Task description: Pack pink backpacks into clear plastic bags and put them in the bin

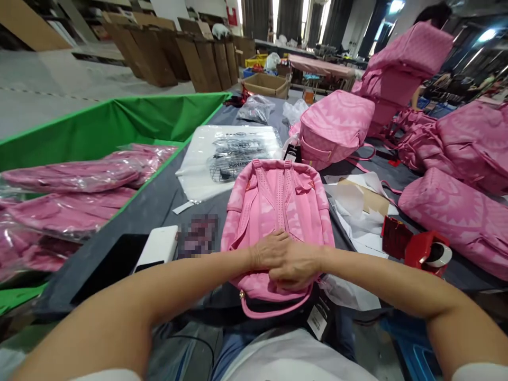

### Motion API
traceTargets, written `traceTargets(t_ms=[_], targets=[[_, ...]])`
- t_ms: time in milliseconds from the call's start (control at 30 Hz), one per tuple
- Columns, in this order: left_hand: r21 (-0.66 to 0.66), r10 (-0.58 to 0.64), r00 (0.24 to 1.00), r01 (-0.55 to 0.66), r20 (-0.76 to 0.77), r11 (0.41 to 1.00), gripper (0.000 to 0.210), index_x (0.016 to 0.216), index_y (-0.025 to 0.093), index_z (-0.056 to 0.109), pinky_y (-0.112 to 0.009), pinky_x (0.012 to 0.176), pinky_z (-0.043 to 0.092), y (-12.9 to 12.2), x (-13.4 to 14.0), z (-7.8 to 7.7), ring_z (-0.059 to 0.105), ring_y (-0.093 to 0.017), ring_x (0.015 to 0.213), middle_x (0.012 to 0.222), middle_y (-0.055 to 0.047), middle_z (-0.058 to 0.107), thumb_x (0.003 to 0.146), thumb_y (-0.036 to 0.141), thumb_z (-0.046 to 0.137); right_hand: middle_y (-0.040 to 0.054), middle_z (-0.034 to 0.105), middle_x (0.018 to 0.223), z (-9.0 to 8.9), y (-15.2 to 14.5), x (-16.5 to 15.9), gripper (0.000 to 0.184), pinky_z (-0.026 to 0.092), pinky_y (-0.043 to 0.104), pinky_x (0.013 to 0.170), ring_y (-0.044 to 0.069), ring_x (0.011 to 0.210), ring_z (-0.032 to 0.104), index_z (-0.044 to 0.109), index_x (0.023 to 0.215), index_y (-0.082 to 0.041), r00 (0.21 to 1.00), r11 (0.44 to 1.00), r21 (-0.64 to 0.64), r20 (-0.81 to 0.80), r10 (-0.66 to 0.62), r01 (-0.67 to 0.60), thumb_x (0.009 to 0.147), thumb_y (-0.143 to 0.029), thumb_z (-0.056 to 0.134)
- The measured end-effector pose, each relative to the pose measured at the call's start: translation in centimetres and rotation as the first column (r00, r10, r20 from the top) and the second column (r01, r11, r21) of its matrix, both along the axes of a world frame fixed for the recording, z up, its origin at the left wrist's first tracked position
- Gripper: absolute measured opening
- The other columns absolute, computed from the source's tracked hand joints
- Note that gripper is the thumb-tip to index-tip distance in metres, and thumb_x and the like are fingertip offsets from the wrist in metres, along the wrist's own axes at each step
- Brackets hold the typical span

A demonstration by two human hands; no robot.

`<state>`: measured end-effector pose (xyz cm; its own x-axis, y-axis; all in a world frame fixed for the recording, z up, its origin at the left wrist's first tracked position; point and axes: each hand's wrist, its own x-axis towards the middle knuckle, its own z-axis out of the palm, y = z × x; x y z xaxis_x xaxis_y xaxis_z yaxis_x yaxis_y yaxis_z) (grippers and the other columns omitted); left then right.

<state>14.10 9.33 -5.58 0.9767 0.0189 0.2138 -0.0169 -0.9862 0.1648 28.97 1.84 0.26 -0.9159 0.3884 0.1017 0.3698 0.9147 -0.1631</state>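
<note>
A pink backpack (pixel 313 222) lies on the dark table in front of me, its back panel and shoulder straps facing up and its top handle loop towards me. Low on its middle, over the straps, my left hand (pixel 270 251) and my right hand (pixel 297 264) meet and overlap. Both have curled fingers, closed on the backpack; exactly which part they grip is hidden. A black hang tag with a white label (pixel 318 320) dangles by the near edge.
Left of the table, a green-lined bin (pixel 154 119) holds several bagged pink backpacks. Clear plastic bags (pixel 234 153) lie beyond my backpack. More pink backpacks (pixel 337 124) stand at the right, near papers (pixel 361 206) and a red tape dispenser (pixel 426 254). A white box (pixel 157 246) sits left.
</note>
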Motion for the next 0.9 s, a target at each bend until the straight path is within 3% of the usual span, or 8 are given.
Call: traceTargets(t_ms=[100, 233, 367, 500, 600, 700, 833, 900], targets=[[0.036, 0.083, 0.993, -0.081, -0.084, 0.996, 0.025, 0.107, 0.016, 0.068, -0.047, 0.111, 0.037, -0.7, -1.2, 1.1, 0.054, -0.028, 0.11, 0.112, -0.012, 0.066, 0.095, 0.036, 0.06, 0.0056, 0.074, 0.093, -0.4, -0.7, -1.2, 0.016, 0.047, 0.032, 0.076, 0.018, 0.084, 0.064, 0.071, 0.099, -0.021, 0.979, 0.988, -0.113, 0.167, 0.121, -0.103, 0.094, -0.032, 0.062], [-0.042, 0.339, 0.931, -0.347, -0.139, 0.937, 0.023, 0.115, 0.015, 0.062, -0.047, 0.117, 0.031, -2.4, -2.1, 0.0, 0.048, -0.027, 0.121, 0.124, -0.011, 0.059, 0.099, 0.024, 0.048, 0.0036, 0.074, 0.092, -3.6, -0.6, -1.3, 0.014, 0.046, 0.032, 0.075, 0.017, 0.084, 0.064, 0.07, 0.102, -0.023, 0.965, 0.964, -0.148, 0.106, 0.239, -0.222, 0.095, -0.032, 0.061], [-0.118, 0.356, 0.923, -0.374, -0.146, 0.92, 0.019, 0.11, 0.017, 0.061, -0.044, 0.113, 0.036, -2.7, -1.6, -1.4, 0.048, -0.025, 0.114, 0.115, -0.008, 0.059, 0.101, 0.019, 0.045, 0.002, 0.075, 0.095, -7.0, -0.1, -0.9, 0.013, 0.046, 0.032, 0.082, 0.016, 0.087, 0.066, 0.07, 0.097, -0.024, 0.967, 0.954, -0.176, 0.028, 0.252, -0.244, 0.093, -0.035, 0.063], [-0.126, 0.36, 0.921, -0.379, -0.152, 0.917, 0.017, 0.11, 0.017, 0.061, -0.045, 0.112, 0.037, -1.8, -1.1, -1.3, 0.047, -0.026, 0.114, 0.115, -0.009, 0.058, 0.101, 0.022, 0.047, 0.0024, 0.073, 0.091, -8.0, 0.5, -0.6, 0.011, 0.046, 0.03, 0.084, 0.015, 0.087, 0.065, 0.069, 0.097, -0.023, 0.977, 0.971, -0.136, 0.056, 0.204, -0.195, 0.092, -0.032, 0.063], [-0.105, 0.371, 0.913, -0.391, -0.17, 0.914, 0.02, 0.113, 0.014, 0.062, -0.046, 0.114, 0.036, -2.1, -1.2, -0.8, 0.047, -0.027, 0.116, 0.117, -0.011, 0.059, 0.1, 0.024, 0.05, 0.0024, 0.069, 0.083, -7.5, -0.2, -0.8, 0.012, 0.046, 0.03, 0.077, 0.015, 0.081, 0.063, 0.067, 0.095, -0.022, 0.983, 0.985, -0.027, 0.071, 0.17, -0.169, 0.092, -0.033, 0.064], [-0.099, 0.333, 0.928, -0.352, -0.166, 0.931, 0.027, 0.117, 0.014, 0.064, -0.051, 0.117, 0.033, -3.6, -1.9, -0.6, 0.047, -0.029, 0.122, 0.119, -0.013, 0.06, 0.1, 0.03, 0.051, 0.0019, 0.063, 0.075, -5.9, -1.4, -0.7, 0.019, 0.043, 0.031, 0.071, 0.016, 0.073, 0.058, 0.064, 0.086, -0.02, 0.996, 0.968, 0.233, 0.003, 0.089, -0.087, 0.094, -0.037, 0.06], [-0.203, 0.181, 0.979, -0.198, -0.097, 0.959, 0.066, 0.137, 0.014, 0.056, -0.06, 0.121, 0.028, -5.9, -3.5, -0.9, 0.042, -0.036, 0.138, 0.143, -0.019, 0.053, 0.096, 0.065, 0.049, 0.0024, 0.058, 0.073, -1.6, 0.1, 1.1, 0.022, 0.038, 0.03, 0.066, 0.016, 0.068, 0.05, 0.063, 0.085, -0.019, 0.963, 0.858, 0.437, -0.141, -0.232, 0.27, 0.099, -0.025, 0.047], [-0.187, 0.176, 0.975, -0.199, -0.136, 0.962, 0.092, 0.138, 0.006, 0.053, -0.065, 0.121, 0.026, -6.8, -4.1, -1.3, 0.035, -0.043, 0.145, 0.151, -0.028, 0.044, 0.088, 0.082, 0.045, 0.0065, 0.064, 0.082, 0.3, 2.8, 2.3, 0.025, 0.04, 0.031, 0.07, 0.018, 0.074, 0.054, 0.067, 0.091, -0.018, 0.83, 0.73, 0.399, -0.197, -0.523, 0.555, 0.099, -0.02, 0.043]])
